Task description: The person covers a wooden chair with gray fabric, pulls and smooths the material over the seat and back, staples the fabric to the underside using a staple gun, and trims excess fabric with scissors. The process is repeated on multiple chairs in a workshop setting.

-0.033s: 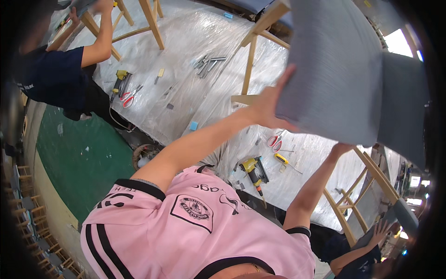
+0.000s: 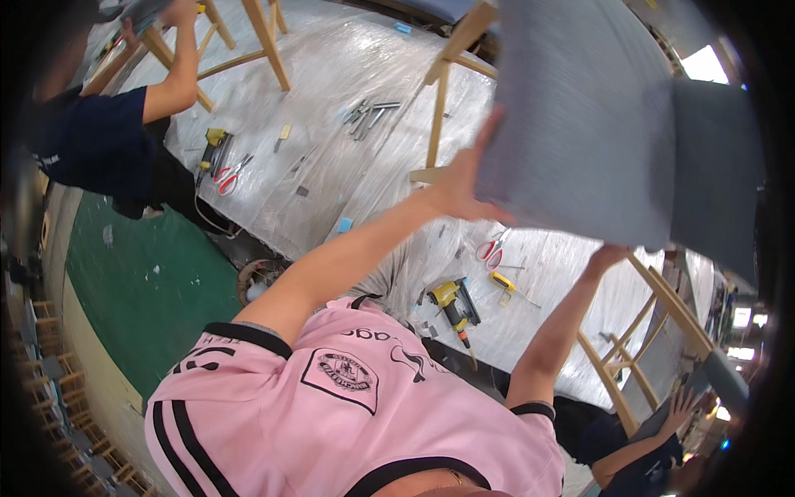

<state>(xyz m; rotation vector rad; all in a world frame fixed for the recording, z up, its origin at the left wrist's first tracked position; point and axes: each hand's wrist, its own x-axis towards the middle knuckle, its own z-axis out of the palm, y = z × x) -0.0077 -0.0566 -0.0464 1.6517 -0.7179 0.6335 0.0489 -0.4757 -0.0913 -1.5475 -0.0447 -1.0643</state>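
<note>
A chair with grey fabric upholstery (image 2: pixel 580 124) fills the upper right, its large padded panel turned toward me. A darker grey panel (image 2: pixel 716 166) adjoins it on the right. My left hand (image 2: pixel 465 184) grips the padded panel's left edge, thumb and fingers apart around it. At the lower edge, my right hand (image 2: pixel 611 253) holds on from below, with most of its fingers hidden. Wooden legs (image 2: pixel 439 116) show behind the panel, left of it. Below the chair, red-handled scissors (image 2: pixel 490 248), a yellow-handled screwdriver (image 2: pixel 503 282) and a yellow staple gun (image 2: pixel 451 302) lie on the plastic-covered table (image 2: pixel 323 182).
Another staple gun (image 2: pixel 213 149), scissors (image 2: pixel 232 176) and several metal pieces (image 2: pixel 368 116) lie further left. One co-worker (image 2: pixel 103 124) handles a wooden-legged chair (image 2: pixel 269 45) at upper left. At lower right, a co-worker's hand (image 2: pixel 681 414) is beside another wooden frame (image 2: pixel 675 306).
The grey chair and both my hands have shifted slightly; the panel's edge and my left hand sit a little further left and up. My grip looks the same.
</note>
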